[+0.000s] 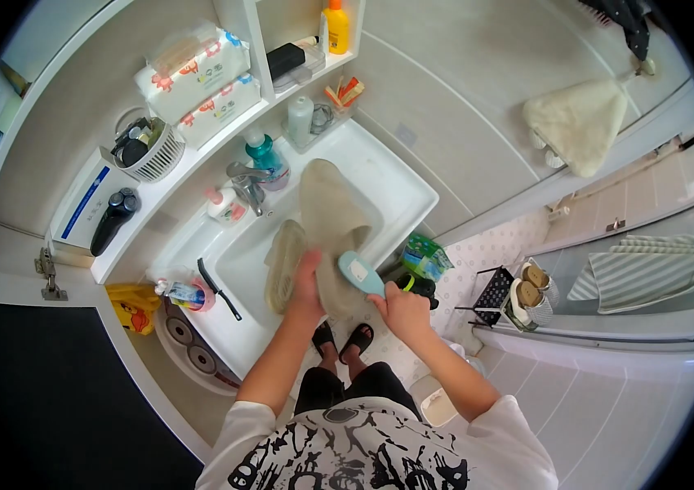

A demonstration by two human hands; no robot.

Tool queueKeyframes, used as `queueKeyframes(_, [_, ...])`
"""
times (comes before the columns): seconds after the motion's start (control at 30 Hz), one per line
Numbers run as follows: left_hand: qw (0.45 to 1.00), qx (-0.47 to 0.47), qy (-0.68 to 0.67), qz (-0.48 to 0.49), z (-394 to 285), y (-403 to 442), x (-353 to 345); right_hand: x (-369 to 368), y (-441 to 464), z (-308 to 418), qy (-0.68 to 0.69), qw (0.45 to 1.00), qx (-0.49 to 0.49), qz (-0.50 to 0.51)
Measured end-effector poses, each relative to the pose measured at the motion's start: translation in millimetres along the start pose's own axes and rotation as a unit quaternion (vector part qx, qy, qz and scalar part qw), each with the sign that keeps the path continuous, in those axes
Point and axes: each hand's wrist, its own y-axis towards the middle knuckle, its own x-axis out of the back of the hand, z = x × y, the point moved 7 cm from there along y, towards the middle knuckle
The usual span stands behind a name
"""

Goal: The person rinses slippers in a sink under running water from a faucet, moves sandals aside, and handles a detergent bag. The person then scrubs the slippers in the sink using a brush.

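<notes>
Over the white sink, my left hand (307,286) is closed on the side of a beige slipper (331,204), blurred where the fingers meet it. A second beige slipper (285,265) leans in the basin to the left of that hand. My right hand (403,310) is wrapped round the handle of a light blue brush (359,273). The brush lies against the right side of the held slipper, its pale back facing up; its bristles are hidden.
The faucet (249,184), a teal bottle (267,158) and a pump bottle (224,204) stand behind the basin. A black-handled brush (219,290) lies on the sink's left rim beside a pink cup (195,296). An open cabinet door (77,367) is at lower left.
</notes>
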Motion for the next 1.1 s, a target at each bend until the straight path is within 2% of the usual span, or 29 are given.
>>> queueKeyframes(0.03, [0.999,0.005,0.029,-0.041,8.8,-1.1,6.7,0.0,2.5,-3.2,-0.003,1.0,-0.023,0.015])
queueKeyframes(0.07, [0.995,0.008,0.057,-0.082,15.0,-1.0,13.7,-6.6,0.5,-5.0,0.063,0.997,-0.037,0.025])
queueKeyframes(0.13, [0.993,-0.01,0.042,-0.107,19.6,8.0,25.8,-27.5,-7.0,-4.5,0.194,0.978,-0.062,0.046])
queueKeyframes(0.23, [0.993,-0.012,0.042,-0.112,14.3,20.7,48.5,-43.3,-33.1,4.5,0.277,0.949,-0.098,0.114])
queueKeyframes(0.37, [0.991,-0.024,0.036,-0.124,-5.0,18.1,55.7,-37.8,-56.8,-0.8,0.246,0.954,-0.109,0.135])
queueKeyframes(0.47, [0.985,-0.06,0.035,-0.158,-10.0,18.6,53.9,-14.2,-65.6,18.3,0.198,0.975,-0.068,0.079])
queueKeyframes(0.57, [0.978,-0.083,0.087,-0.172,8.6,11.9,43.1,-21.7,-55.8,19.0,0.167,0.982,-0.07,0.059])
queueKeyframes(0.67, [0.983,-0.053,0.066,-0.162,47.8,13.4,59.7,-14.9,-32.8,26.0,0.153,0.983,-0.069,0.074])
queueKeyframes(0.77, [0.988,-0.036,0.023,-0.15,33.2,23.8,72.4,-11.1,-40.6,22.6,0.102,0.99,-0.064,0.066])
queueKeyframes(0.87, [0.985,-0.048,0.045,-0.159,0.2,14.1,49.2,-13.8,-68.9,15.9,0.117,0.99,-0.054,0.057])
queueKeyframes(1.1, [0.978,-0.089,0.129,-0.141,34.2,-5.1,18.4,-2.8,-37.2,12.7,0.089,0.995,-0.043,-0.001])
